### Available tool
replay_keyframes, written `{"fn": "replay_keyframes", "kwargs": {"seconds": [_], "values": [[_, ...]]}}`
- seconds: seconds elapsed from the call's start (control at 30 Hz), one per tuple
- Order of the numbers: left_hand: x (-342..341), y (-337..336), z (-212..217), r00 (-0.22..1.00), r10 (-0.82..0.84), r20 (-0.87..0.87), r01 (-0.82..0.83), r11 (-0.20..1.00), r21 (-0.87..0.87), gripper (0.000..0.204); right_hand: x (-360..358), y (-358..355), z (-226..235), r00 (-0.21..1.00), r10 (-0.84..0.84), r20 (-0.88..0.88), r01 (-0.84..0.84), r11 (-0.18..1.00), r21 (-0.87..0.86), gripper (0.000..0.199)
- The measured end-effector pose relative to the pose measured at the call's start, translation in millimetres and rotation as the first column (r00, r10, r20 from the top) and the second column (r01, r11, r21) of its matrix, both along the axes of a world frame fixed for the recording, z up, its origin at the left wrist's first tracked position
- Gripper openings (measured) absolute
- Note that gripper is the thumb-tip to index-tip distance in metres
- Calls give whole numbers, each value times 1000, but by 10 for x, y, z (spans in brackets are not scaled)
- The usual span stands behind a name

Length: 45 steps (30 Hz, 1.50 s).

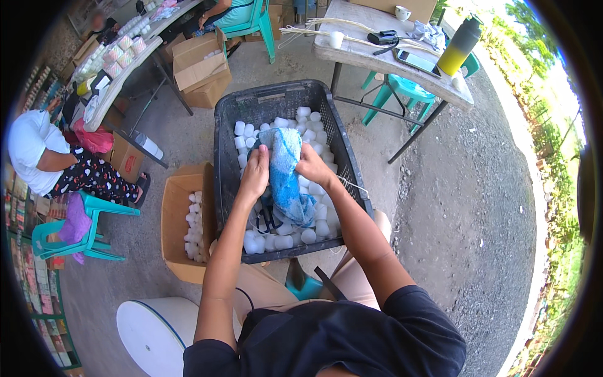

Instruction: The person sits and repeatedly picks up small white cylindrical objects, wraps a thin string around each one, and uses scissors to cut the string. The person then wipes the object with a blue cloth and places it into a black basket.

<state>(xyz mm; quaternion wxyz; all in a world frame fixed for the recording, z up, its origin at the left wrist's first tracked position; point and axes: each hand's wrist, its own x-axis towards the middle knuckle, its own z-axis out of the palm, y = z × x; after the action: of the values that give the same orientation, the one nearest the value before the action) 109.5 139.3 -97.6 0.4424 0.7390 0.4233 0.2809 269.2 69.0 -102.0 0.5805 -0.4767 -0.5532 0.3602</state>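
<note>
Concrete floor (440, 207), grey and bare to the right of the work area. Grey folding table (377, 56) at top right; on it a yellow-and-black bottle (458, 45), a phone (416, 61), a white cup (336, 39) and pale thin sticks (326, 28). Teal plastic chair (402, 91) under that table. A second long table (125, 69) at upper left, loaded with small white pots. A seated person in a white top (31, 151) at far left, beside another teal chair (75, 242). Round white lid-like object (157, 333) at lower left.

Black plastic crate (229, 163) in the centre, in front of the person's knees, about half filled with small white cups (308, 135). Open cardboard box (176, 220) just to the left of the crate, touching it, with more white cups inside.

Blue towel (286, 176) hangs over the middle of the crate, above the cups, draped lengthwise between both hands. Left hand (254, 176) is clenched on the towel's left edge, fingers curled round the cloth. Right hand (312, 166) grips the towel's upper right edge, fingers folded into the fabric; whether a cup sits inside the cloth cannot be told.
</note>
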Motion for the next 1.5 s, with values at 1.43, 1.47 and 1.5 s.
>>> {"fn": "replay_keyframes", "kwargs": {"seconds": [1.43,1.47,1.5], "values": [[-782,152,-271,329,416,848,555,641,-530,29,-1508,98,-604,323,468,822,-59,877,-476,9],[-756,136,-259,335,400,853,573,632,-521,30,-1526,66,-650,337,465,819,-74,880,-469,9],[-722,136,-239,352,402,845,579,616,-534,32,-1524,54,-689,352,460,815,-85,883,-461,9]]}}
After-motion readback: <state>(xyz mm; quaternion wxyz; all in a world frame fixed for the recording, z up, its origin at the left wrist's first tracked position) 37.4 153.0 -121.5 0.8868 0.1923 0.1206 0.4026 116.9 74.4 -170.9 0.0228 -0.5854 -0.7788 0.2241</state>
